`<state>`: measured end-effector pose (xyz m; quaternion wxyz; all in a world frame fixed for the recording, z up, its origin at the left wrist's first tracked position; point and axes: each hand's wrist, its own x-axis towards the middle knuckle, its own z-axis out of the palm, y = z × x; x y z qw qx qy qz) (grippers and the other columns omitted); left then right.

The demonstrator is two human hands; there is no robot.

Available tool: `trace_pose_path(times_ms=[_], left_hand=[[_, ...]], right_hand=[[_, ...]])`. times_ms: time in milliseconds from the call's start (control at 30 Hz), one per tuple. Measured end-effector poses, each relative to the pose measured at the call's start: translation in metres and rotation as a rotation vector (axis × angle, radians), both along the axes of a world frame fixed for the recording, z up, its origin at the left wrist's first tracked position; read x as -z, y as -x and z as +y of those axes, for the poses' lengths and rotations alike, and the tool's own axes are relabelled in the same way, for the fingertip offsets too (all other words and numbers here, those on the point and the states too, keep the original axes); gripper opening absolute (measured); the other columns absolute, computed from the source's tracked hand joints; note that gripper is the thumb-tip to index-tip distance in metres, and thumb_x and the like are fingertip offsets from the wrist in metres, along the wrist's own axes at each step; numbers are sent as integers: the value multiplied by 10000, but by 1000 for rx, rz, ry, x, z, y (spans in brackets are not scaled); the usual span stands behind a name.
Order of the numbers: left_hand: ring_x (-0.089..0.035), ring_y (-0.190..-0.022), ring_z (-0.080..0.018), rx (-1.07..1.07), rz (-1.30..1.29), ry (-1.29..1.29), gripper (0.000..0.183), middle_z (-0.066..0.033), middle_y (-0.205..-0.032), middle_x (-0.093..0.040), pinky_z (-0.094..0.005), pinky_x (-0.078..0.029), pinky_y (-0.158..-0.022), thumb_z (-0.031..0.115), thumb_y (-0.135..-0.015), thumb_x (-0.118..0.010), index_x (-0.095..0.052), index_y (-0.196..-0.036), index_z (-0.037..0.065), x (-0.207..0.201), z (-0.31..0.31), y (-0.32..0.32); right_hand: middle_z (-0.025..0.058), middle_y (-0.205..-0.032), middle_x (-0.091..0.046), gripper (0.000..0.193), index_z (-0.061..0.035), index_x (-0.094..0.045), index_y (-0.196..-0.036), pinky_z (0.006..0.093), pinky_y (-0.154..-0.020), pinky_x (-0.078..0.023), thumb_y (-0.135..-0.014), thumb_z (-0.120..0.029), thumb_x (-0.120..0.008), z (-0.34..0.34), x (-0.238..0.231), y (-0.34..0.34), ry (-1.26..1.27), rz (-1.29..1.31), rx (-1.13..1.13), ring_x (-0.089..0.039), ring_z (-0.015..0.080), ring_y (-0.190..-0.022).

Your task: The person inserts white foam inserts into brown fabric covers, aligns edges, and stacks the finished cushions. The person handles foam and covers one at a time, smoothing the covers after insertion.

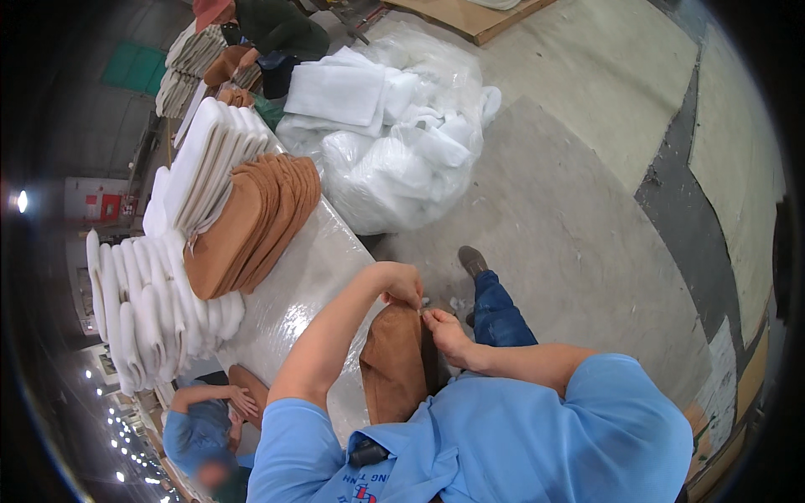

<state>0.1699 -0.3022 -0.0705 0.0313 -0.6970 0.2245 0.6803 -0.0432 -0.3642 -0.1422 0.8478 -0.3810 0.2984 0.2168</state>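
Note:
A brown fabric cover (392,365) hangs in front of my body, beside the table edge. My left hand (404,283) is closed at its top corner, the fingers pinching the material. Close by on the right, my right hand (449,337) pinches the same upper edge between thumb and fingers. A narrow gap separates the two hands. The cover's lower end lies against my blue shirt. What exactly sits between the fingertips is too small to make out.
On the plastic-covered table (289,323) stand a stack of brown covers (256,222) and piles of white padding (151,306). Beyond is a clear plastic bag (394,159) of white padding on the floor. Co-workers stand at far left (281,38) and lower left (197,427).

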Motion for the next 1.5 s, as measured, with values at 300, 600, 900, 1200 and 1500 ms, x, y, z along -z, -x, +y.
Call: trace_pose_path(times_ms=[300, 600, 900, 1200, 1500], left_hand=[[-571, -577, -156, -242, 104, 47, 207, 1, -683, -626, -343, -444, -488, 296, -903, -784, -795, -913, 90, 26, 13, 1], [-575, -666, -86, -1078, 25, 352, 244, 40, -708, -637, -299, -462, -587, 284, -971, -746, -771, -864, 67, 63, 59, 44], [-695, -836, -228, -1218, -744, 370, 276, -111, -861, -738, -377, -545, -788, 305, -943, -726, -791, -917, 38, 75, 62, 99], [-682, -1022, -395, -1011, -579, 415, 317, -201, -962, -714, -490, -534, -912, 342, -915, -665, -815, -949, 64, 60, -12, 77], [-680, -1018, -410, -1178, -670, 417, 280, -221, -1087, -688, -505, -539, -905, 269, -949, -672, -801, -875, 32, 81, -10, 95]], right_hand=[[-15, -932, -635, 321, -67, -669, -1015, 304, -831, -436, -1148, -292, -481, 8, 17, -8, -57, 149, 75, -518, 102, -886], [31, -939, -637, 287, -97, -614, -956, 371, -845, -470, -1139, -268, -474, -14, -1, -37, -79, 355, 226, -552, 156, -886], [103, -1020, -702, 229, -41, -659, -1082, 411, -782, -583, -1093, -233, -533, -3, 42, -66, -214, 273, 35, -693, 235, -868], [71, -1111, -720, 361, -85, -678, -1211, 394, -853, -592, -1116, -397, -524, -74, 27, -50, 150, 218, -136, -713, 223, -991], [2, -1059, -692, 456, -126, -676, -1201, 377, -850, -573, -1116, -534, -491, -68, 48, -57, -136, 200, -46, -679, 182, -960]])
